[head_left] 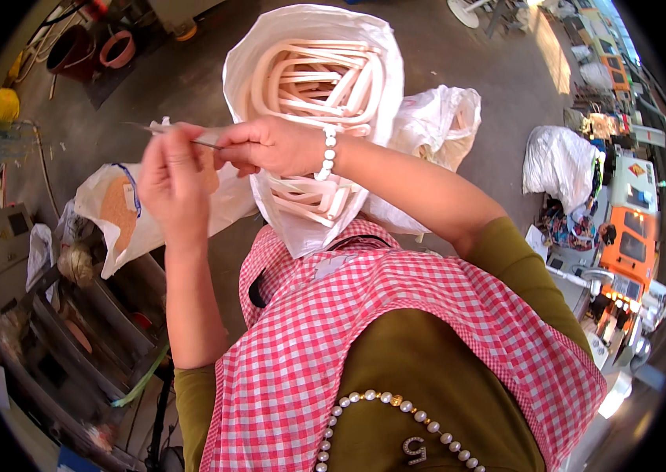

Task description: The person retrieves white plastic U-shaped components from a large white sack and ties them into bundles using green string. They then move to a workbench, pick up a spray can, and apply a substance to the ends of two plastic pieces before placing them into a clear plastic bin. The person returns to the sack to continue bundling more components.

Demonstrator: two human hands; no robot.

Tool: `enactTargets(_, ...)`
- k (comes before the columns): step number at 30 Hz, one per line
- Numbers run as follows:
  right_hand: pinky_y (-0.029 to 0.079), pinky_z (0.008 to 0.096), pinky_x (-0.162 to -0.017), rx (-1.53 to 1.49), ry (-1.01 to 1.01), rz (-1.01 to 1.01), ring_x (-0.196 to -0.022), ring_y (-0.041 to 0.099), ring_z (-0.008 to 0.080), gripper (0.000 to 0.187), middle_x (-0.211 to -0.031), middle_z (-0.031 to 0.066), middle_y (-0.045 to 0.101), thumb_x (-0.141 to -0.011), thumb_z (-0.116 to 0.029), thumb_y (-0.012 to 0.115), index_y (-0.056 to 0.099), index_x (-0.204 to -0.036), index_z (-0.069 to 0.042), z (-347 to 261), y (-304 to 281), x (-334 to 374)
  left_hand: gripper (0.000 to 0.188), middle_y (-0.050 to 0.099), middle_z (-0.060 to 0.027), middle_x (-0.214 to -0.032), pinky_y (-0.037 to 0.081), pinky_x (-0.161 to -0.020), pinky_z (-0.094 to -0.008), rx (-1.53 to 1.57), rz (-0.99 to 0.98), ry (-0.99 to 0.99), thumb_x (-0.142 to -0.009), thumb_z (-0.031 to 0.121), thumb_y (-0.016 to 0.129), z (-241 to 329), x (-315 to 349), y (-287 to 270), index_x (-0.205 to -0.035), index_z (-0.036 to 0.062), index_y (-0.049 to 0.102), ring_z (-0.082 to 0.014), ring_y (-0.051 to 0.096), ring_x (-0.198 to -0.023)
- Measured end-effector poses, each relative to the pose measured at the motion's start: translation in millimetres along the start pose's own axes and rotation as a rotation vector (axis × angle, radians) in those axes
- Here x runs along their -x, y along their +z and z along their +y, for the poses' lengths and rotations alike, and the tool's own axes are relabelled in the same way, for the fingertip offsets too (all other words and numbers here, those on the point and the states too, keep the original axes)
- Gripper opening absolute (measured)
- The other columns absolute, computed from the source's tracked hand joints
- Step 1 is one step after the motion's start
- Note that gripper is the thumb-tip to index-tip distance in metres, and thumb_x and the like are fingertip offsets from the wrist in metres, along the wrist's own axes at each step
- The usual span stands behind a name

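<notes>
A thin grey metal tool (208, 145), like a narrow rod or blade, runs between my hands. My right hand (274, 145) is closed on one end, with a white bead bracelet at its wrist. My left hand (178, 177), blurred, is pinched shut where the tool passes; its far tip shows beyond the fingers. A small white bit (161, 123) appears at the left fingertips, too small to name. Below and beyond my right forearm stands a white sack (236, 75), filled with pale pink, curved plastic frames (321, 75) lying in a loose stack.
A white bag (93, 193) with a tan inside lies at left, beside dark metal racks (73, 338). Another white bag (435, 126) stands right of the sack. Buckets (117, 49) sit far left; an orange machine (628, 228) and a white bundle (557, 161) are at right.
</notes>
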State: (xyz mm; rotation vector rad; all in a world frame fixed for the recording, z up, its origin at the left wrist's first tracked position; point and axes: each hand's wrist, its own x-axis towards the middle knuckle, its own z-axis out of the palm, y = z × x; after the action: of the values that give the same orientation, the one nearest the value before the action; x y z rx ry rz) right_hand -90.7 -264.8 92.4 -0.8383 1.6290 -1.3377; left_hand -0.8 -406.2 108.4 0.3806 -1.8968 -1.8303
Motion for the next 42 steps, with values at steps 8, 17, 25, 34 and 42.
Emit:
enactTargets(8,0.037,0.0184,-0.055,-0.120,-0.101,0.249,-0.057,0.043,0.0033,0.024,-0.062,-0.0047,0.045,-0.096,-0.022,0.050,0.062,-0.100,-0.001,-102,-36,56,0.027,0.060,-0.0051,-0.083,0.045,-0.063,-0.0233,0.098,-0.226,-0.101,-0.098,0.025,0.045,15,-3,37,-0.100,0.0011,0.057,-0.0093,0.054,-0.069)
enactTargets(17,0.042,0.0196,-0.059,-0.252,-0.095,0.311,-0.058,0.046,0.0055,0.024,-0.065,-0.0025,0.046,-0.097,-0.017,0.047,0.060,-0.104,0.001,-82,-32,79,0.034,0.054,-0.0188,-0.108,0.046,-0.079,-0.0407,-0.531,-0.474,0.540,-0.078,-0.007,0.058,-27,59,52,-0.110,-0.0010,0.048,-0.0360,0.054,-0.095)
enactTargets(25,0.042,0.0192,-0.060,-0.259,-0.196,0.420,-0.060,0.049,0.0044,0.026,-0.063,-0.0025,0.049,-0.096,-0.020,0.048,0.061,-0.101,0.002,-97,-41,87,0.013,0.060,-0.0132,-0.090,0.053,-0.064,-0.0375,-0.994,-0.690,0.346,-0.079,0.006,0.059,-66,97,65,-0.091,0.0047,0.053,-0.0275,0.063,-0.083)
enactTargets(34,0.041,0.0194,-0.059,-0.286,-0.215,0.372,-0.059,0.046,0.0040,0.026,-0.065,-0.0023,0.050,-0.096,-0.021,0.049,0.059,-0.101,0.002,-79,-40,100,0.018,0.061,-0.0106,-0.087,0.052,-0.058,-0.0396,-1.353,-0.817,0.352,-0.082,0.020,0.060,-115,87,56,-0.087,0.0058,0.051,-0.0281,0.064,-0.074)
enactTargets(42,0.047,0.0217,-0.056,-0.332,-0.187,0.416,-0.054,0.050,0.0063,0.026,-0.064,-0.0021,0.050,-0.094,-0.019,0.049,0.063,-0.100,0.002,-59,-47,105,0.010,0.062,-0.0079,-0.090,0.051,-0.058,-0.0364,-0.990,-1.032,0.607,-0.083,0.016,0.060,-70,75,49,-0.086,0.0076,0.058,-0.0261,0.063,-0.074)
